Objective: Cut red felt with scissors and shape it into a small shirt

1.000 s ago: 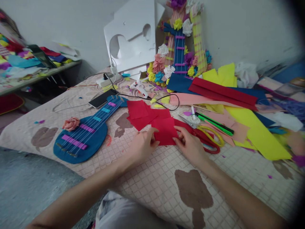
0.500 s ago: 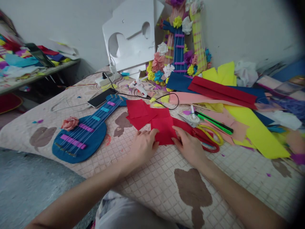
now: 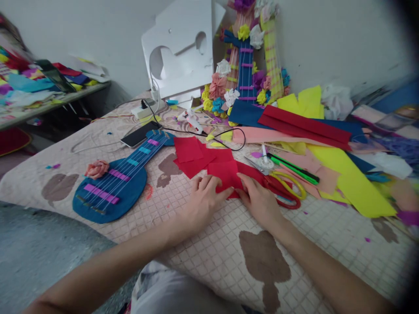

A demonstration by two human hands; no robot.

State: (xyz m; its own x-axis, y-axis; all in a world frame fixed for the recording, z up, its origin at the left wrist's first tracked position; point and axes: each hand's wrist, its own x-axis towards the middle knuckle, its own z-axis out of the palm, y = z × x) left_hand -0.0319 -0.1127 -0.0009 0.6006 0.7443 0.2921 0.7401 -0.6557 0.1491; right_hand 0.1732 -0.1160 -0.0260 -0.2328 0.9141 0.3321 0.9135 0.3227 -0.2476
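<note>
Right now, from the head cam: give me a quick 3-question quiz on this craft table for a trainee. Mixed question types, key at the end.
1. True or false: the left hand and the right hand both touch the red felt square.
2. Pick one. The blue felt guitar lies: A) on the person's left, apart from both hands; B) under the right hand; C) standing upright against the wall.
3. Short answer: which cutting tool lies on the table just beyond the right hand?

Key
1. True.
2. A.
3. The scissors, with one yellow and one red handle.
</note>
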